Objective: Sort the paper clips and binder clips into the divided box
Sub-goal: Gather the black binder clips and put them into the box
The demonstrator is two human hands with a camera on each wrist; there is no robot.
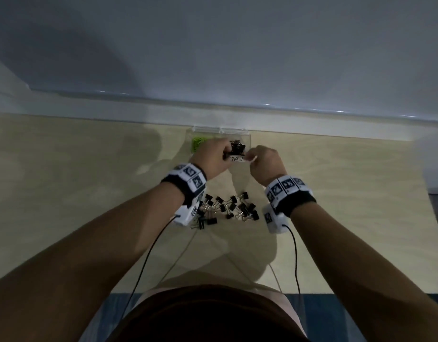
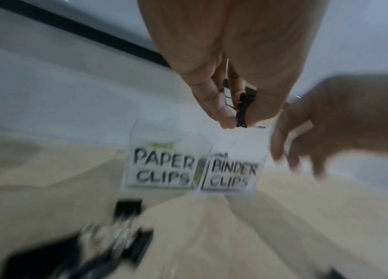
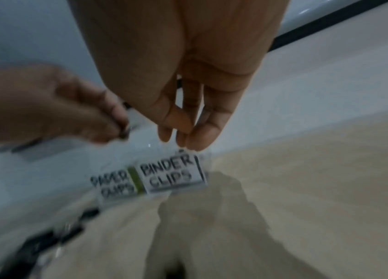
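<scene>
A clear divided box (image 1: 247, 139) stands at the table's far edge, labelled PAPER CLIPS (image 2: 164, 167) on the left and BINDER CLIPS (image 2: 232, 175) on the right. Green paper clips (image 1: 196, 144) lie in the left compartment, black binder clips (image 1: 238, 148) in the right. My left hand (image 1: 226, 153) hovers over the box and pinches a black binder clip (image 2: 242, 109) between thumb and fingers. My right hand (image 3: 181, 139) hangs over the binder compartment's front right corner, fingers straight and pointing down, nothing between them. Several loose binder clips (image 1: 229, 208) lie on the table between my wrists.
The light wooden table (image 1: 89, 193) ends at a white ledge (image 1: 139, 104) just behind the box. Cables (image 1: 148, 255) run from both wrist cameras back toward my body. Both wrist views are blurred.
</scene>
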